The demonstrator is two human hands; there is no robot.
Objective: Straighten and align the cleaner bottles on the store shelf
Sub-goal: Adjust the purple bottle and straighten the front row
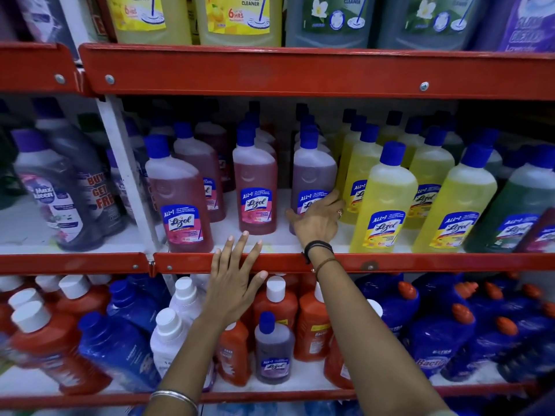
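The right hand (318, 219) wraps the lower front of the purple cleaner bottle (313, 178), fingers curled round its right side and thumb reaching to its left, covering part of the label. This looks like a grasp low on the body, where a tall bottle can be turned or slid without tipping. The bottle stands upright on the middle shelf (390, 262), set back from the red front lip, heading a file of like bottles running far behind it.

The left hand (232, 277) is flat and spread, holding nothing, fingertips resting over the shelf lip just below the pink bottle (255, 190), probably as a brace.

To the left, another pink bottle (180, 199) sits nearer the edge and leans slightly, out of line with its neighbour. To the right, the yellow bottles (387, 199) stand near the lip, so the purple one likely needs drawing forward to match.
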